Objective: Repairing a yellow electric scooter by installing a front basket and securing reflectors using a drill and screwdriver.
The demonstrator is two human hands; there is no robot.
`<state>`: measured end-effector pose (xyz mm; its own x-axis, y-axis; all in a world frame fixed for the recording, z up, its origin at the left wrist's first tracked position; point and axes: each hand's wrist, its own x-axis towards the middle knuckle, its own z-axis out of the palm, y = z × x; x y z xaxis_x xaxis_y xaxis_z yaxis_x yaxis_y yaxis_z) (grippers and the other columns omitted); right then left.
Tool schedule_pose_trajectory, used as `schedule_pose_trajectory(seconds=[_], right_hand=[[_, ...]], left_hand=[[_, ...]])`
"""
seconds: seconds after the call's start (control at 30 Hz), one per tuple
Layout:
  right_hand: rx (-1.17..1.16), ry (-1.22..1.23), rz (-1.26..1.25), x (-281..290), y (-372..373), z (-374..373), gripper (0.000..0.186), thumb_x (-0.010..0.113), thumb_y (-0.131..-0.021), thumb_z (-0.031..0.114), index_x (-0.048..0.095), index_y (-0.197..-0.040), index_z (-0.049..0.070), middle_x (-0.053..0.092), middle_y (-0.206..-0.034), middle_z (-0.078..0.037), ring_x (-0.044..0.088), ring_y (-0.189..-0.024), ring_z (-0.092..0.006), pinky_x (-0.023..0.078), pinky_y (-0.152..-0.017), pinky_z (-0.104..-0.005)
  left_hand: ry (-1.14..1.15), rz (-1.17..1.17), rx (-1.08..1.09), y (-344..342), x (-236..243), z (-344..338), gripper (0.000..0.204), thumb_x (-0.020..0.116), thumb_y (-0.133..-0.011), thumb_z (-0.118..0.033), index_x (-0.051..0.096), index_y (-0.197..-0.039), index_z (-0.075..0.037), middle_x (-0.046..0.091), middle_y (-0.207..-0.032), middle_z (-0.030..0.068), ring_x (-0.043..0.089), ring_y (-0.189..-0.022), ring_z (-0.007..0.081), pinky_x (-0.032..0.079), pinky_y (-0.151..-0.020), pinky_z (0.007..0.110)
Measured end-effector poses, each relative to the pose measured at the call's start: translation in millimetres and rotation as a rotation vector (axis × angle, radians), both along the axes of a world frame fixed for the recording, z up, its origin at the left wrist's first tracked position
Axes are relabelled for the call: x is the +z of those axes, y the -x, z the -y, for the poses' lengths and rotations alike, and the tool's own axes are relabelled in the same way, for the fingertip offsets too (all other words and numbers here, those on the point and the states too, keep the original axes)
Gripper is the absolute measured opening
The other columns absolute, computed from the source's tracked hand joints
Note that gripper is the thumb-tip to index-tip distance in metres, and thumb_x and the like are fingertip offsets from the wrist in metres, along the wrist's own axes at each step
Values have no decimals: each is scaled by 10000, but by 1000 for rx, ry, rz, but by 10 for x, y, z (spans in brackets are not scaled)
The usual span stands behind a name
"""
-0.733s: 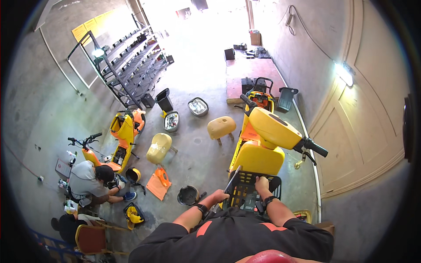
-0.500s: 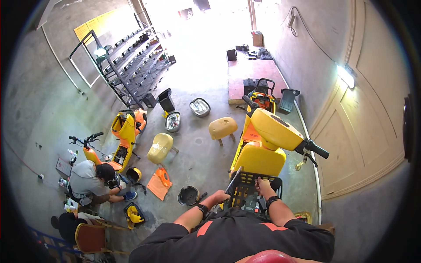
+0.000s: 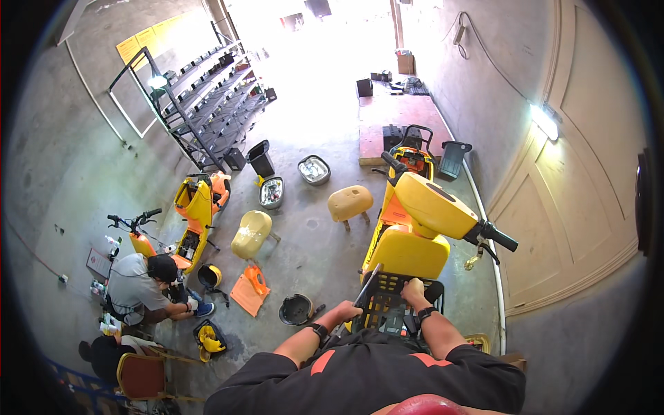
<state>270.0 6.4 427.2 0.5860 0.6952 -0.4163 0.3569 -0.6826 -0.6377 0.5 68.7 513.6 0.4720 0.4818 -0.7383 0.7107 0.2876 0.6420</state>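
A black slotted basket (image 3: pixel 387 285) sits in front of me on the yellow electric scooter (image 3: pixel 415 252). My left hand (image 3: pixel 346 310) is closed around the lower end of a slim silver metal rod (image 3: pixel 368 283), which slants up along the basket's left side. Over the right part of the basket, my right hand (image 3: pixel 415 292) is closed with its fingers curled. Whatever it may hold is hidden. Small dark items lie in the near part of the basket, below my hands.
An upturned helmet (image 3: pixel 296 309), an orange panel (image 3: pixel 250 290) and yellow padded seats (image 3: pixel 351 203) lie on the floor to the left. A seated person (image 3: pixel 138 290) works by another scooter (image 3: pixel 197 214). A white pipe (image 3: pixel 499 290) runs along the right wall.
My right hand has shifted very slightly within the basket. The left hand and the rod stay nearly where they were. The seated person's head and arms have moved a little.
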Motion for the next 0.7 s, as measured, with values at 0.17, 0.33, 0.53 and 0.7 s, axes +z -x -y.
schedule_pose_trajectory(seconds=[0.17,0.33,0.53,0.7], right_hand=[[197,125,369,518,196,-19,269,527,-865,213,681,-833,-6,656,-872,-203,648,-817,-332,517,-700,-427],[27,117,169,442,132,33,280,552,-867,238,668,-783,-3,667,-842,-176,656,-795,-306,515,-668,-425],[-422,-182,-1085,232,-58,106,218,462,-952,239,470,-1051,44,635,-849,-117,617,-665,-201,410,-484,-264],[-257,-133,-651,314,-42,82,267,530,-915,222,598,-823,-19,657,-829,-135,644,-689,-207,472,-499,-294]], left_hand=[[-21,-8,5,42,38,-10,204,611,-701,-213,585,-651,-18,491,-548,36,426,-440,133,329,-417,288],[-47,-16,-52,40,37,1,259,610,-699,-277,590,-673,-20,488,-560,38,420,-454,135,328,-420,280],[-13,4,-23,55,-13,-4,256,605,-705,-272,592,-671,-18,494,-564,34,427,-466,137,334,-427,283],[-22,-28,-22,38,-12,-9,238,601,-706,-262,590,-676,-26,488,-564,31,425,-469,137,327,-428,283]])
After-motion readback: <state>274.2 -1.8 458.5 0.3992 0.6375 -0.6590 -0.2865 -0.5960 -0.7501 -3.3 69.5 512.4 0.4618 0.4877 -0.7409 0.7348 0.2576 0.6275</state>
